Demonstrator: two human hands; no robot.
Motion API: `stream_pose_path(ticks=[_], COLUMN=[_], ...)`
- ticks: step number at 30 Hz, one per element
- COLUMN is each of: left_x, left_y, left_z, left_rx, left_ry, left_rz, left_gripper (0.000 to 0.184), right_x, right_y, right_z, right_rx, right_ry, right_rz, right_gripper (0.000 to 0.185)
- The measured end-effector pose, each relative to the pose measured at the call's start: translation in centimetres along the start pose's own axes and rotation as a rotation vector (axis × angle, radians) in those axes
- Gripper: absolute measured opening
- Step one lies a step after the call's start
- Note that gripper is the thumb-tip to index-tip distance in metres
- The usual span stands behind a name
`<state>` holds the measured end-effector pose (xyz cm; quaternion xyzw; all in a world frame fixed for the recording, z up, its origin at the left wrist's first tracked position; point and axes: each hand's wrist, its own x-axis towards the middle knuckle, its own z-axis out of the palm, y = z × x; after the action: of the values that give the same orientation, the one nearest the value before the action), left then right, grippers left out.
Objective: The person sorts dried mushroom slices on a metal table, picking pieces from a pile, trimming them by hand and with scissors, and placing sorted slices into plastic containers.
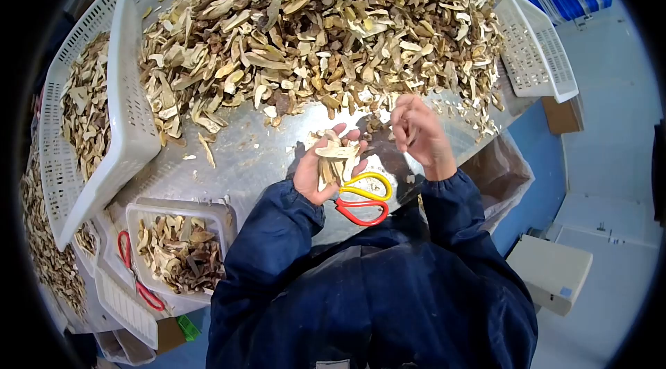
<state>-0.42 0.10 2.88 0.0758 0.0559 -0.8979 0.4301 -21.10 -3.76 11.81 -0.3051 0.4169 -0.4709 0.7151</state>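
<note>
My left hand (313,173) is cupped around several dried mushroom slices (336,161), pale with brown edges. Scissors with one yellow and one red handle loop (369,186) show just beside that palm; their blades are hidden. To the right my right hand (424,134) is raised above the metal table (239,154), its fingers curled together. Whether anything small is between those fingertips I cannot make out. Just beyond both hands, a large heap of dried mushroom slices (305,43) covers the far part of the table.
On the left stands a white perforated basket (132,102) of slices. Nearer me are a plastic tub (229,220) of slices and red-handled scissors (125,251). Another white basket (544,50) is at the right edge, with a lined bin (510,175) below.
</note>
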Motion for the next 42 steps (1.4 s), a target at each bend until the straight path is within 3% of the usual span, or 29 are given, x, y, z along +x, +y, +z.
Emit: stream_pose_path(ticks=[3, 5, 8, 11, 14, 20, 23, 26, 29, 30, 33, 34, 37, 41, 42], left_x=[0.0, 0.1, 0.0, 0.1, -0.1, 0.0, 0.0, -0.1, -0.5, -0.3, -0.3, -0.2, -0.1, 0.0, -0.1], left_y=[-0.1, -0.2, -0.2, -0.3, -0.6, -0.9, -0.6, -0.3, -0.2, -0.3, -0.2, -0.2, -0.3, -0.2, -0.2], left_z=[0.2, -0.3, 0.1, 0.3, 1.4, 0.1, -0.6, -0.3, 0.5, -0.1, 0.2, 0.1, 0.5, -0.1, 0.4], left_rx=[0.044, 0.068, 0.092, 0.166, 0.222, 0.442, 0.363, 0.220, 0.159, 0.152, 0.104, 0.083, 0.079, 0.052, 0.038], left_ry=[0.020, 0.004, 0.000, 0.058, 0.110, 0.065, 0.050, 0.081, 0.168, 0.131, 0.200, 0.204, 0.191, 0.106, 0.127], left_rz=[0.004, 0.008, 0.017, 0.047, 0.046, 0.083, 0.040, -0.033, -0.047, -0.025, -0.021, -0.013, -0.012, -0.051, -0.056], left_gripper=[0.041, 0.041, 0.042, 0.042, 0.042, 0.029, 0.021, 0.021, 0.019, 0.018, 0.017, 0.017, 0.017, 0.022, 0.023], right_x=[-1.1, -2.1, -2.0, -2.1, -2.3, -1.9, -1.7, -1.6, -0.9, -0.2, 1.2, 1.2, 0.7, -1.1, -1.2], right_y=[1.0, 1.5, 3.4, 2.7, 1.8, 2.1, 2.3, 2.8, 1.8, 1.7, 2.1, 1.9, 1.6, 0.8, 0.9], right_z=[0.7, 4.5, 3.9, 4.0, 4.2, 4.1, 4.1, 3.4, 2.4, 1.3, -0.8, -1.3, -1.0, 1.9, 2.1], right_rx=[-0.436, -0.728, -1.127, -1.153, -1.001, -1.203, -1.178, -0.726, -0.534, -0.615, -0.128, -0.032, -0.012, -0.101, -0.308], right_ry=[-0.052, -0.049, -0.087, -0.117, -0.037, -0.119, -0.153, -0.212, -0.113, -0.005, 0.118, 0.067, 0.064, -0.193, -0.079], right_rz=[0.118, -0.130, -0.292, -0.294, -0.227, -0.227, -0.227, -0.042, 0.154, 0.145, 0.184, 0.218, 0.157, 0.065, -0.039], right_gripper=[0.012, 0.008, 0.008, 0.008, 0.008, 0.013, 0.012, 0.012, 0.014, 0.019, 0.032, 0.037, 0.041, 0.045, 0.047])
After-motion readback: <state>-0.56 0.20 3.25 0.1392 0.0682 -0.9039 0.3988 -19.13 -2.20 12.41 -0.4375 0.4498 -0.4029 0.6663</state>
